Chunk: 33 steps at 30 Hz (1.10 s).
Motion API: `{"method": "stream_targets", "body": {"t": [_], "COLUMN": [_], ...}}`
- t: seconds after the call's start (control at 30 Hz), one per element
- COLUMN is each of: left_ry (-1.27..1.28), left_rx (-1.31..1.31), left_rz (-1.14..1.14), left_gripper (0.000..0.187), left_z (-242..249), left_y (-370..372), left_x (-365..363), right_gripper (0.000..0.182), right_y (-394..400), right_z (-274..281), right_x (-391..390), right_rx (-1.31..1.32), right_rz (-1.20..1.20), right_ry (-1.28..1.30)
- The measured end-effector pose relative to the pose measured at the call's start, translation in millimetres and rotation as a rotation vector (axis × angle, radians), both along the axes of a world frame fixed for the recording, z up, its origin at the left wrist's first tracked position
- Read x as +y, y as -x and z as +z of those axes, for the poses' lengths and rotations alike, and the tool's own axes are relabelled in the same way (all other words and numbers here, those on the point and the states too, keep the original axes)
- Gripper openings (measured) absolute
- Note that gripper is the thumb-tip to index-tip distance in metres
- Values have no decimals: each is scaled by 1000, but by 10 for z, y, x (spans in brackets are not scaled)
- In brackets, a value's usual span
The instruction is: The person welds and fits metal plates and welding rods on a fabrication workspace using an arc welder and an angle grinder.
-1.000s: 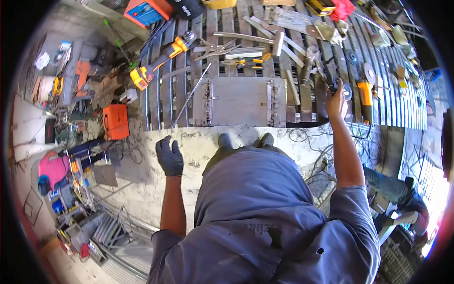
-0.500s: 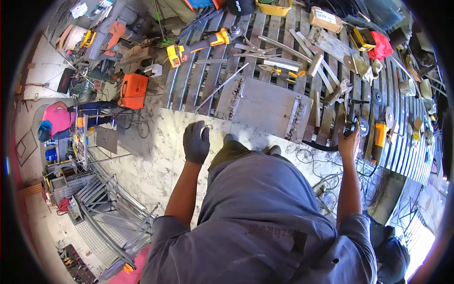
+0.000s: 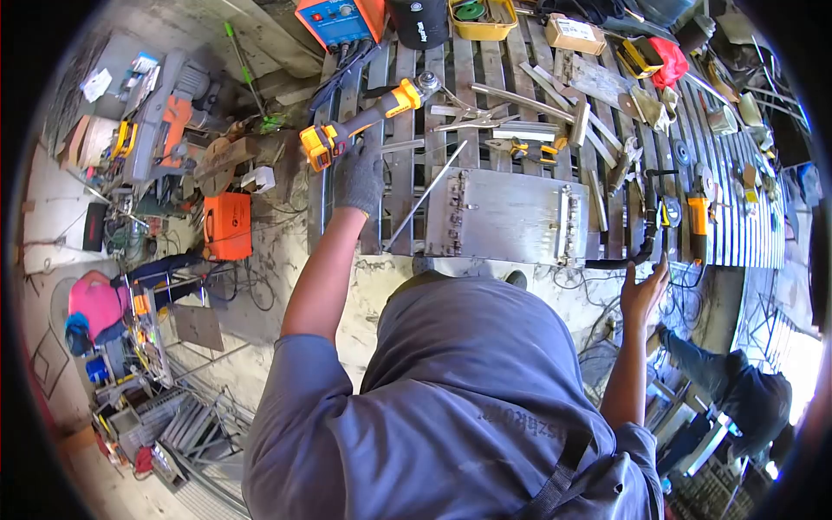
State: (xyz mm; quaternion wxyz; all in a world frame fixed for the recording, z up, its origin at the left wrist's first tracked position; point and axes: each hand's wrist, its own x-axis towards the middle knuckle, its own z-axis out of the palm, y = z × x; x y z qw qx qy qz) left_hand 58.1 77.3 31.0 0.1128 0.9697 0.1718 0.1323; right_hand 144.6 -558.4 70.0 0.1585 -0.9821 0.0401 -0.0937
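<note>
My left hand point(image 3: 357, 178), in a dark grey glove, reaches over the slatted bench to a yellow-and-black cordless angle grinder point(image 3: 368, 117). Its fingers stretch forward against the grinder's handle near the battery end, their tips partly hidden. My bare right hand point(image 3: 643, 290) is beyond the bench's front edge, thumb apart and fingers extended, with nothing visible in it. Just above it lies a black curved torch-like handle point(image 3: 650, 227) with a cable, beside a small yellow-and-black round tool point(image 3: 669, 212). A flat steel plate point(image 3: 507, 215) with hinge-like strips rests between my hands.
A hammer point(image 3: 580, 123), yellow-handled pliers point(image 3: 529, 152) and metal strips lie behind the plate. Another grinder point(image 3: 698, 217) is at the right. An orange machine point(image 3: 342, 22) and yellow tray point(image 3: 484, 26) stand at the back. Other people are at left point(image 3: 100, 308) and right point(image 3: 750, 394).
My left hand has moved forward from beside my body to the grinder. My right hand has come back off the black handle and opened. The camera view has shifted.
</note>
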Motion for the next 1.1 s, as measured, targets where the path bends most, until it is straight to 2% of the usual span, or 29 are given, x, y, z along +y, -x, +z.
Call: {"method": "stream_targets", "body": {"t": [0.03, 0.17, 0.3, 0.4, 0.47, 0.53, 0.57, 0.63, 0.73, 0.8, 0.9, 0.97, 1.07, 1.1], "left_ry": [3, -20, -52, 110, 174, 260, 277, 290, 131, 58, 98, 163, 222, 227], "left_rx": [-15, 80, 241, -107, 154, 138, 176, 310, 438, 448, 410, 398, 424, 430], "left_rz": [-26, -86, -224, -347, -305, -335, -390, -332, -355, -352, -359, -364, -388, -411], "left_gripper": [43, 58, 39, 25, 23, 27, 32, 32, 32, 30, 30, 32, 34, 35], "left_z": [-17, -47, -137, -787, -323, -114, -94, -140, -226, -485, -506, -339, 310, 427], "left_y": [-58, -85, 88, 199, 204, 221, 241, 262, 210, 144, 151, 188, 252, 290], "left_x": [120, 293, 285, 380, 209, -8, -116, -369, -582, -634, -582, -510, -544, -578], "right_gripper": [86, 86, 83, 76, 68, 58, 51, 43, 35, 33, 33, 33, 38, 41], "right_y": [161, 683, 1078, 1303, 1357, 1357, 1348, 1282, 1173, 1103, 978, 912, 819, 831], "right_z": [12, 123, 110, 22, -3, 123, 160, 165, 358, 527, 440, 454, 357, 380], "right_x": [94, 532, 1013, 1289, 1454, 1728, 1866, 2086, 2471, 2733, 2941, 3065, 3148, 3185], "right_rx": [-2, 93, 129, 111, 105, 129, 130, 210, 373, 455, 557, 569, 568, 567], "right_rz": [12, -99, -177, -87, 8, 99, 149, 231, 376, 448, 537, 561, 611, 596], "right_ry": [17, 8, -18, 25, 25, -72, -75, -215, -315, -335, -370, -382, -411, -506]}}
